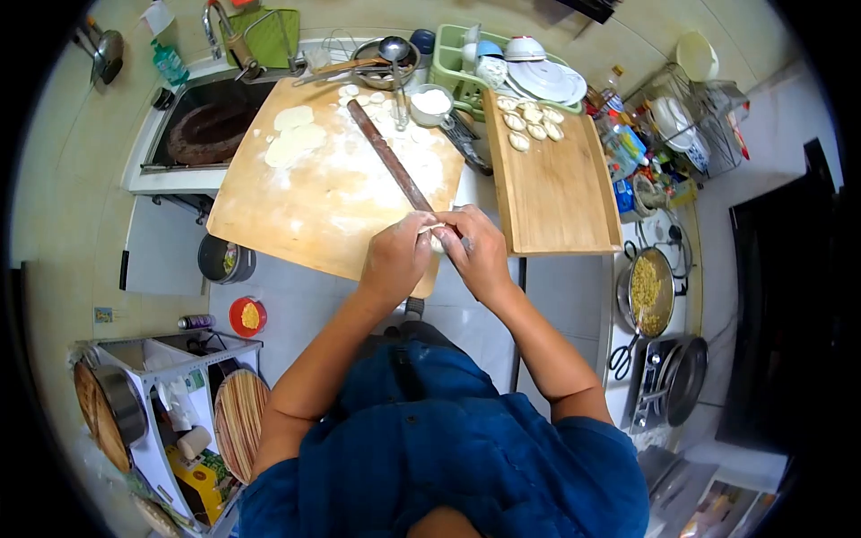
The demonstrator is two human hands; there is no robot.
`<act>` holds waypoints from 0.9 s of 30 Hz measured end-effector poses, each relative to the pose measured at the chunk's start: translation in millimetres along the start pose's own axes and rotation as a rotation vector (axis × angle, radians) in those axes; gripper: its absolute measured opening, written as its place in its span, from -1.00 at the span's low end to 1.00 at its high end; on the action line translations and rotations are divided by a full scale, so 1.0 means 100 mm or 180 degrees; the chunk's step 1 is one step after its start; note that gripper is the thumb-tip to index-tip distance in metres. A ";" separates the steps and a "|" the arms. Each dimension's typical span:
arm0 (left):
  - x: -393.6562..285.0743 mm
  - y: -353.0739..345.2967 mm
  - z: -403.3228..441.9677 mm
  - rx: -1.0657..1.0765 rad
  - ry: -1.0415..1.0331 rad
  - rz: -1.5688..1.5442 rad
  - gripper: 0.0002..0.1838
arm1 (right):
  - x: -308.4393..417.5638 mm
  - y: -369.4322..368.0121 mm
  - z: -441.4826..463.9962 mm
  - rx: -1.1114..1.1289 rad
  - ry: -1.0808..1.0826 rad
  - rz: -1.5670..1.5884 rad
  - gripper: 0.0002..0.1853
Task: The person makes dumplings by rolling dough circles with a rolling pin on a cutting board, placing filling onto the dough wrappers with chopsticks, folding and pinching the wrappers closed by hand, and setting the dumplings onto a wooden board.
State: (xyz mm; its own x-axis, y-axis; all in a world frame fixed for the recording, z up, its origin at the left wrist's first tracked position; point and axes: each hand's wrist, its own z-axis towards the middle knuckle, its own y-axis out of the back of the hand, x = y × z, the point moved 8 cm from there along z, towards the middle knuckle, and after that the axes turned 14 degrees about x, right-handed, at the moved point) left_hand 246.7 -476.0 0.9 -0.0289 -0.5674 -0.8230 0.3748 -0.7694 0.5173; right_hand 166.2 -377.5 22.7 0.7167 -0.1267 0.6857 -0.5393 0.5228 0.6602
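Dough piece (437,243) is being worked right now, and by my reading it's sitting somewhere mid-shaping, its closure staying hidden under the thumbs. It's resting between the two hands, just over the board's near edge, with the left hand (397,256) pinching one side and the right hand (482,251) pinching the other; fingertips are meeting above it, and its pale underside is peeking out below.

Just beyond, the rolling pin (387,152) is slanting away across the floury board (314,211), its near end lying right by the fingers. Farther out, flat dough rounds (295,146) are waiting at the board's left, so shaping is apparently remaining there. Over to the right, formed pieces (535,129) are clustering at the far end of the wooden tray (556,197): that portion is looking done. Beside the board's far edge, a bowl of white powder (432,101) is standing.
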 end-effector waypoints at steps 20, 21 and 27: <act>1.77 0.44 0.92 -0.0508 0.1319 -0.0115 -0.72 | -1.33 -0.91 1.60 0.0433 -0.0069 -0.0762 -0.94; 1.95 0.50 0.93 -0.0625 0.1454 -0.0072 -0.71 | -1.57 -0.98 1.66 0.0430 -0.0200 -0.0911 -0.94; 3.57 1.11 0.72 -0.1283 0.2198 0.0832 -0.77 | -2.67 -1.51 1.78 0.1032 -0.1207 -0.1441 -0.90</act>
State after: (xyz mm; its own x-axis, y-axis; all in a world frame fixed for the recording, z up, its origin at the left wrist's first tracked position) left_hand 211.6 -785.2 -218.3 0.6293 -0.3048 -0.7149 0.5965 -0.4001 0.6958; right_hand -22.9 -572.2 -205.6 0.7304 -0.5920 0.3406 -0.3700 0.0762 0.9259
